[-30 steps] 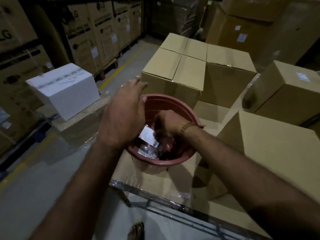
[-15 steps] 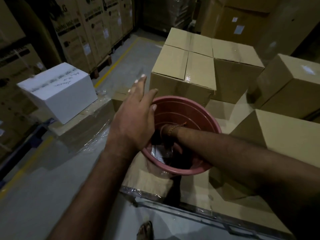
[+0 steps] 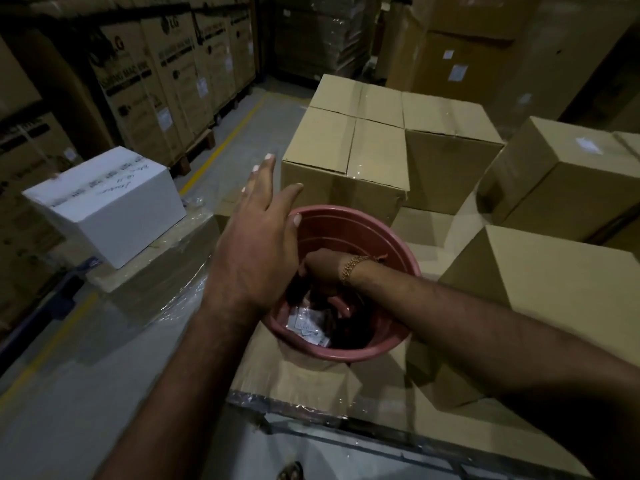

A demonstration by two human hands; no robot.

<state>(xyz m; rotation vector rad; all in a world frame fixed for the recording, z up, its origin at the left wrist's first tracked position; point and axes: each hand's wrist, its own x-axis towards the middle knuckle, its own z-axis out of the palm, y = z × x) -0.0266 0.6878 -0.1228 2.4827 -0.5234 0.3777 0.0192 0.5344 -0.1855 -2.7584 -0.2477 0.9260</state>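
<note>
The tub (image 3: 346, 233) is a round pink plastic one with ridged rings inside. It sits mouth-up near the front edge of a film-wrapped cardboard top (image 3: 277, 379), and being round it has no real long axis. Down in it there's a crinkly clear packet (image 3: 306, 323) with a white label, lying fairly flat by the near-left wall with its long side running from upper left down toward the near rim. There's also dark stuff in there I can't make out. Left hand (image 3: 258, 244) hovers over the tub's left rim, palm down, fingers straight and a bit spread, holding nothing. Right hand (image 3: 320, 265) is dipped inside from the right, gold chain bracelet (image 3: 349, 268) on the wrist, fingers aimed down into the dark stuff — can't tell if it's got hold of anything. Taped brown boxes (image 3: 346, 157) stand just behind the tub, another brown box (image 3: 536, 289) sits to its right, and a smooth white box (image 3: 104, 202) is well off to the left.
</note>
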